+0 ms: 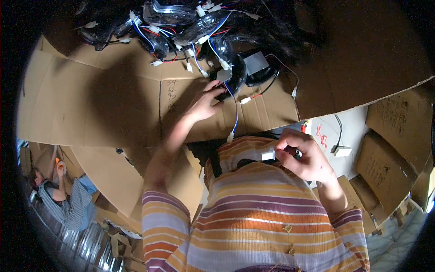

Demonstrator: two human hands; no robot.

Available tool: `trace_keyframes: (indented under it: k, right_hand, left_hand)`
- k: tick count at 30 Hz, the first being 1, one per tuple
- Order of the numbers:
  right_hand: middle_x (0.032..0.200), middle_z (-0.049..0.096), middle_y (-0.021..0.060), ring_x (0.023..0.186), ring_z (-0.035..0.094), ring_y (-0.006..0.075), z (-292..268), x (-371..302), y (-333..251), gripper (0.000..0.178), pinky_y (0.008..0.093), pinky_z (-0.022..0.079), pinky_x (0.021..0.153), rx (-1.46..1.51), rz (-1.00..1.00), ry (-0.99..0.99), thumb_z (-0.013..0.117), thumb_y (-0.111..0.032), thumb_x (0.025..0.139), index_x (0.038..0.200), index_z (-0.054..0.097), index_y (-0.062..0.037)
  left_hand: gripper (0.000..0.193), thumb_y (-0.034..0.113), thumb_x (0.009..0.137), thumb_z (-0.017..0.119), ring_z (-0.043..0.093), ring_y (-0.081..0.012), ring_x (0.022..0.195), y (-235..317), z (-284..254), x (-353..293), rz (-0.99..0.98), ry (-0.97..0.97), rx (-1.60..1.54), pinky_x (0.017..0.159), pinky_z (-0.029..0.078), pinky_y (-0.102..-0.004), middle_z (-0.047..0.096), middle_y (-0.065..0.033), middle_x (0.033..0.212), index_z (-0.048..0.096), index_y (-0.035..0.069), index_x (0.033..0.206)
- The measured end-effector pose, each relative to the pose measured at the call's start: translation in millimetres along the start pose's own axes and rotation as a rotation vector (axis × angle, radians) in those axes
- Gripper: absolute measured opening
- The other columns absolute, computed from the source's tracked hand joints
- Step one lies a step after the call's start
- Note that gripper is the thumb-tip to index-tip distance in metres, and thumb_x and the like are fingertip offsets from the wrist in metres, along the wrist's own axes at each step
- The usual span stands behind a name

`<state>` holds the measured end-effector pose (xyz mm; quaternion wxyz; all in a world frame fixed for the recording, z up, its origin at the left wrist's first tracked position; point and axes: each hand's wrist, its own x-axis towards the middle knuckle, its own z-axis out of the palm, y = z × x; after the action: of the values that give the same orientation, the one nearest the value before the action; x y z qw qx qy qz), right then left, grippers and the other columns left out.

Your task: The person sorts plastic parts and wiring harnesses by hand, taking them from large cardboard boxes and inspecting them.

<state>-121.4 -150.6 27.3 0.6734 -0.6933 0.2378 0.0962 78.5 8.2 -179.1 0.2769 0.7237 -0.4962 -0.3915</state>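
Note:
My left hand [207, 103] reaches onto the cardboard, its fingertips closed on the edge of a black lamp unit [236, 80] with a clear, rounded cover. A small grey square piece [224, 75] lies on that lamp by my fingers. From it a blue and white wire hangs toward me, ending in a white connector [230, 137]. In front of my body, my right hand [308, 156] is pinched, with a small white rectangular piece [268, 155] at the fingertips. Another lamp unit [263, 78] sits to the right, bearing a grey square plate [256, 63].
Several clear-covered lamps [170, 16] with wires and white plugs are heaped at the far side of the cardboard sheet [131, 99]. Cartons [398, 113] stand at the right. A white adapter with a black cable [342, 151] lies near them. Another person [68, 195] is at lower left.

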Motion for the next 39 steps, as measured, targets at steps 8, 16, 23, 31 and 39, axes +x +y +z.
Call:
trace_keyframes:
  k: [8,16,23,31,39]
  right_hand:
    - [0.068,0.048,0.0043,0.061,0.047,0.0122,-2,-1,7,0.002,0.0223,0.036,0.052,-0.001,-0.029,-0.006,0.053,0.000,0.069,0.071,0.051,-0.0004]
    - [0.068,0.048,0.0049,0.061,0.047,0.0127,0,-3,4,0.002,0.0222,0.037,0.052,0.010,-0.020,-0.014,0.052,0.000,0.069,0.071,0.051,-0.0005]
    - [0.066,0.053,0.0088,0.058,0.053,0.0183,-3,-4,9,0.006,0.0256,0.040,0.050,-0.041,-0.072,-0.001,0.052,-0.005,0.070,0.075,0.052,-0.0013]
    - [0.068,0.050,0.0044,0.063,0.048,0.0120,-7,-3,2,0.003,0.0228,0.037,0.055,0.029,-0.012,0.043,0.052,0.000,0.069,0.072,0.051,-0.0004]
    - [0.068,0.052,0.0061,0.060,0.050,0.0132,-10,-3,3,0.006,0.0232,0.040,0.055,-0.050,-0.051,-0.004,0.051,-0.005,0.072,0.077,0.052,-0.0018]
  left_hand:
    - [0.027,0.001,0.070,0.048,0.051,-0.0258,0.087,18,-39,8,0.081,-0.133,-0.089,0.074,0.042,-0.0300,0.046,-0.0134,0.103,0.054,0.009,0.095]
    - [0.020,0.015,0.071,0.048,0.043,-0.0243,0.097,34,-36,40,0.513,-0.016,0.744,0.087,0.031,-0.0347,0.047,-0.0100,0.103,0.055,0.011,0.090]
    - [0.005,0.008,0.071,0.049,0.043,-0.0251,0.100,62,-53,27,0.630,-0.118,0.567,0.085,0.033,-0.0344,0.048,-0.0100,0.103,0.051,0.003,0.073]
    - [0.008,0.003,0.080,0.043,0.049,-0.0105,0.076,104,-76,-4,-0.029,0.513,-0.857,0.070,0.039,-0.0214,0.053,-0.0070,0.087,0.045,0.001,0.087]
    - [0.013,0.006,0.080,0.045,0.051,-0.0117,0.068,132,-103,-13,0.076,0.173,-0.232,0.062,0.042,-0.0258,0.052,-0.0077,0.072,0.046,0.000,0.091]
